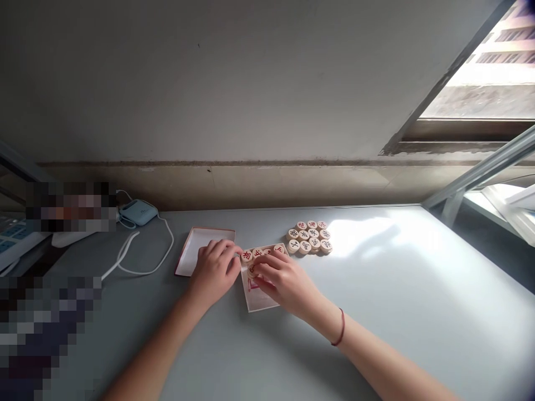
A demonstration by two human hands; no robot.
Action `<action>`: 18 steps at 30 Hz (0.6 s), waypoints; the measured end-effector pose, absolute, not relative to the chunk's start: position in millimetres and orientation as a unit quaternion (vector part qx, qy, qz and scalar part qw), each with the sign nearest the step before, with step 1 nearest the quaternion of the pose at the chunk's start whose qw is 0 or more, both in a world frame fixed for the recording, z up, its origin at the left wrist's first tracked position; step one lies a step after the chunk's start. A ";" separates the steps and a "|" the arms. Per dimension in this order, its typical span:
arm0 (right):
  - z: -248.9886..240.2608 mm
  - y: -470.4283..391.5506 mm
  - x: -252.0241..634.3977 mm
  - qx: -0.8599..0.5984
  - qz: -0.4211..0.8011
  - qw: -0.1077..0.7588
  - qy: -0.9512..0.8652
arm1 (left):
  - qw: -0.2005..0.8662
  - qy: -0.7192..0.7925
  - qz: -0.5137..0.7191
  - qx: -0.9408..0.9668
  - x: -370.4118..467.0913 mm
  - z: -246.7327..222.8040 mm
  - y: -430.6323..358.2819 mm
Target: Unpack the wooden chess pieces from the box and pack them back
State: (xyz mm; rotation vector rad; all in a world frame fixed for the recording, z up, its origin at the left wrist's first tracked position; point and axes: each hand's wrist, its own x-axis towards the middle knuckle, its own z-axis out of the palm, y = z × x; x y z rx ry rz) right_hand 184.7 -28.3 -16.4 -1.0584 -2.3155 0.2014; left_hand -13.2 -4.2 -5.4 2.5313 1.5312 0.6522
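Observation:
My right hand is closed, pinching a round wooden xiangqi piece between thumb and fingers over a shallow box. Along the box's far side runs a row of pieces with red characters, among them a xiangqi piece at the left end. My left hand rests at the box's left edge, its fingers loosely curved and apart, fingertips by that end piece. Part of the row and the box's right side are hidden behind my right hand. An upturned box lid lies partly under my left hand.
Stacked xiangqi pieces, with red and black characters, stand right of the box on the grey table. At the left lie a light blue device, a white cable and a power strip. A wall closes off the back.

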 end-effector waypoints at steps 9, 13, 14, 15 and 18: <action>-13.1 -25.3 181.7 -0.416 0.047 0.214 -0.883 | 0.064 0.506 0.192 0.839 -9.4 -10.5 -4.9; -1.9 -23.7 194.6 -0.509 0.055 0.171 -0.842 | 0.075 0.493 0.203 0.843 -4.7 -8.9 -8.5; -1.0 -24.1 197.2 -0.535 0.049 0.145 -0.831 | 0.078 0.491 0.202 0.844 -2.9 -8.7 -9.3; -1.2 -24.9 198.9 -0.554 0.042 0.119 -0.823 | 0.081 0.490 0.199 0.845 -1.0 -8.7 -10.1; -6.7 -28.4 198.8 -0.570 0.027 0.081 -0.817 | 0.085 0.492 0.181 0.847 4.3 -10.0 -12.0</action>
